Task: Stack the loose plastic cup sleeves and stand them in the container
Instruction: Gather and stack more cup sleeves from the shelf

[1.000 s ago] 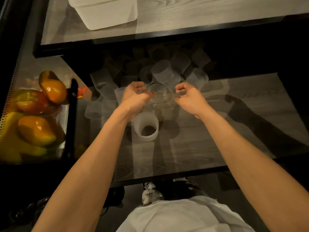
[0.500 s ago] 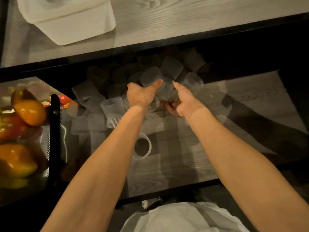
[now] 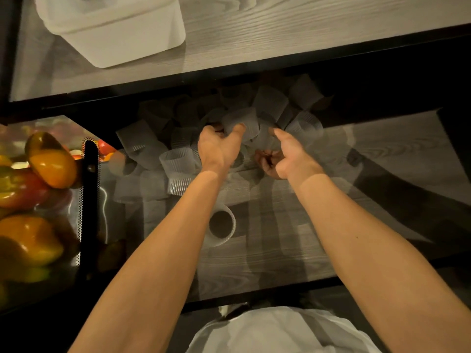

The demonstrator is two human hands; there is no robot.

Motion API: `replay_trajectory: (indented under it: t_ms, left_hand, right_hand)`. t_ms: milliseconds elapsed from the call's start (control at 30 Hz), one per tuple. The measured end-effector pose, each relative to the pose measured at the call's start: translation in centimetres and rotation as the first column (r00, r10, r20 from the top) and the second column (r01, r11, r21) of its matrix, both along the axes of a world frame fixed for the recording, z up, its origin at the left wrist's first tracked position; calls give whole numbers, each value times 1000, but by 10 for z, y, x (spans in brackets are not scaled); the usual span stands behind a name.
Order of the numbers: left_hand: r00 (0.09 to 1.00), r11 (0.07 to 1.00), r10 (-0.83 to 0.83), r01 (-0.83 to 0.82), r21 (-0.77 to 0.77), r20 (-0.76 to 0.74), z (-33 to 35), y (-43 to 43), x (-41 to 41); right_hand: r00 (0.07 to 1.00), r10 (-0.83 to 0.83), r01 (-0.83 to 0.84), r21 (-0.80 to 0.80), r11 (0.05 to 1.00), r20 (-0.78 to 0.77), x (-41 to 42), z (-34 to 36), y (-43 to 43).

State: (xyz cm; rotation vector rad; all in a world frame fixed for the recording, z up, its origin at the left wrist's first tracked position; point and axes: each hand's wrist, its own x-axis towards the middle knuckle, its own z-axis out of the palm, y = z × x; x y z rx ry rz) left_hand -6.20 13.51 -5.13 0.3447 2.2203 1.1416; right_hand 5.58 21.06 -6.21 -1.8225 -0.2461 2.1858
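Note:
A heap of translucent ribbed cup sleeves (image 3: 270, 103) lies at the back of the lower shelf. One sleeve (image 3: 242, 121) at the front of the heap is pinched between the thumb and fingers of my left hand (image 3: 219, 146). My right hand (image 3: 288, 154) hovers just right of it, thumb out and fingers curled under, with nothing in it. A short stack of sleeves (image 3: 221, 226) stands upright on the shelf between my forearms. The white container (image 3: 114, 34) sits on the upper shelf at the top left.
More loose sleeves (image 3: 175, 169) spread left of my left wrist. A black perforated basket (image 3: 88, 200) of orange and red peppers (image 3: 51, 164) stands at the far left. The upper shelf's dark front edge (image 3: 254, 64) overhangs the heap.
Both hands moved from near the standing stack toward the back heap. My left hand closed on a sleeve there. The view shifted, and the white container now shows larger.

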Motion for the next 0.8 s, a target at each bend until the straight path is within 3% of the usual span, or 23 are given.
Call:
replay_trajectory:
  t_ms: [333,500,800]
  left_hand:
    - [957,988,-155,146,-54,-246,4,-22,12]
    - [973,983,-173,161,-87,-156,6,-24,16]
    - [991,993,-77,66,-99,-107,-1,-27,15]
  right_hand:
    - [996,-37,39,26,999,-78,15,4,-16]
    - [996,-61,66,73,995,-69,18,6,-24]
    - [998,64,-62,131,989,-7,24,2,-31]
